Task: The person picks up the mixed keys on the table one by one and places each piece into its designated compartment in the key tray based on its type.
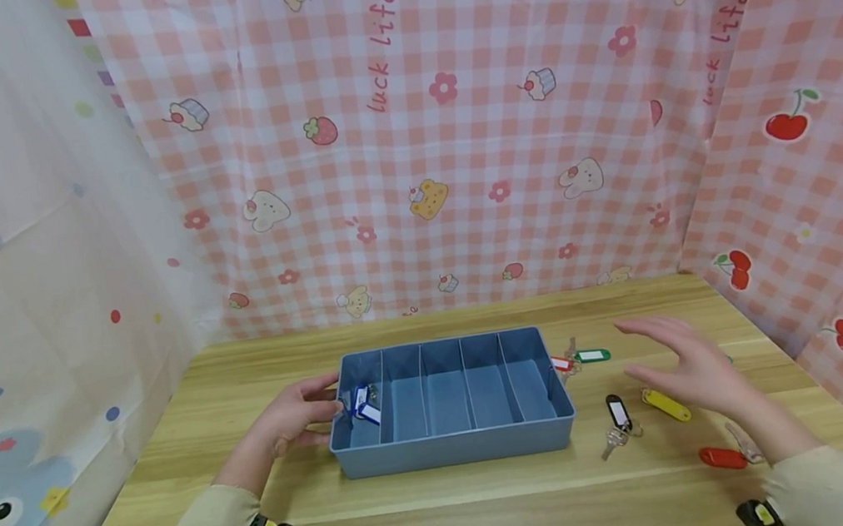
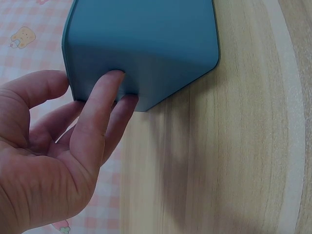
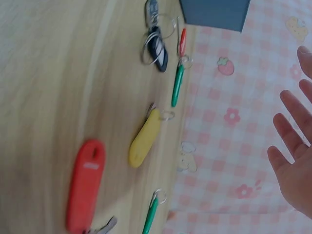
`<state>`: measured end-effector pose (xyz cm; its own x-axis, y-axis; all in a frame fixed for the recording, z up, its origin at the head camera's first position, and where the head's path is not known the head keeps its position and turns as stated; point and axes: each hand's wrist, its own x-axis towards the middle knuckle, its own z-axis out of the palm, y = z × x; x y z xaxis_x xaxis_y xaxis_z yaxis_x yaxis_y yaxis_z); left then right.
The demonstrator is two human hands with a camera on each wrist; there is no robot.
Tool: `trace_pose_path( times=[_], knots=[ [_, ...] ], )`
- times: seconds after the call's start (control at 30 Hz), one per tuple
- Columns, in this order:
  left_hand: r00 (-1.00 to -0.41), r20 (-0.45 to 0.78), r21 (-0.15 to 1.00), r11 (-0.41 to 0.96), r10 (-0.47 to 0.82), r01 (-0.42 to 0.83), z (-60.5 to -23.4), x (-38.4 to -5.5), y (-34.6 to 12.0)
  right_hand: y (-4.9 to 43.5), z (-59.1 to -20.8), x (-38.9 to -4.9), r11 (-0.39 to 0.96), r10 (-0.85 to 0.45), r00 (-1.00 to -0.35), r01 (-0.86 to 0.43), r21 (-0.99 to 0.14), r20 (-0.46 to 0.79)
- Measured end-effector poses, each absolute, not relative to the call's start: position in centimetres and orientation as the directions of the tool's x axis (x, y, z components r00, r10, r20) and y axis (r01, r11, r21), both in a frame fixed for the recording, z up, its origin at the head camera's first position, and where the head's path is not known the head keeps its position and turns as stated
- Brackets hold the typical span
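Note:
A blue-grey tray [image 1: 453, 448] with a row of several compartments stands on the table. My left hand [image 1: 295, 416] is at its left end; in the left wrist view the fingertips touch the outer end wall [image 2: 146, 53]. Blue key tags [image 1: 365, 408] lie in the leftmost compartment. Held in the air to the right, my right hand [image 1: 682, 365] has its fingers spread and nothing in them. Below and around it are a yellow key tag [image 1: 666, 405], a black key tag with a key [image 1: 619, 413], a red key tag [image 1: 723, 458] and a green key tag [image 1: 593, 356].
Another red key tag [image 1: 562, 363] lies close against the tray's right end. A second green key tag [image 3: 151, 214] shows in the right wrist view. The wooden table [image 1: 443, 512] is backed by a pink checked cloth [image 1: 449, 144], with a white cloth [image 1: 51, 245] on the left.

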<state>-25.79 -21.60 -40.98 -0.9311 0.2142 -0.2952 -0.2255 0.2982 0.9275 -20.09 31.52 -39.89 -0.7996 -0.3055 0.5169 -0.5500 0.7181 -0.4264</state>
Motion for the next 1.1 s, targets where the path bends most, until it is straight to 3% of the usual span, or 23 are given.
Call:
trace_pose_path(
  times=[0.3, 0.83, 1.1],
  knots=[
    [-0.931, -0.296, 0.928, 0.297, 0.214, -0.227, -40.9, -25.8, -21.6, 33.3, -40.3, -19.2, 0.73, -0.324, -0.786, -0.562, -0.39, 0.527],
    [-0.93, -0.306, 0.921, 0.311, 0.202, -0.235, -40.8, -25.7, -21.5, 37.5, -42.2, -17.7, 0.709, -0.355, -0.805, -0.563, -0.425, 0.475],
    [-0.932, -0.302, 0.92, 0.316, 0.201, -0.23, -40.8, -25.7, -21.5, 39.2, -42.7, -16.7, 0.68, -0.428, -0.754, -0.632, -0.372, 0.499]
  ],
)
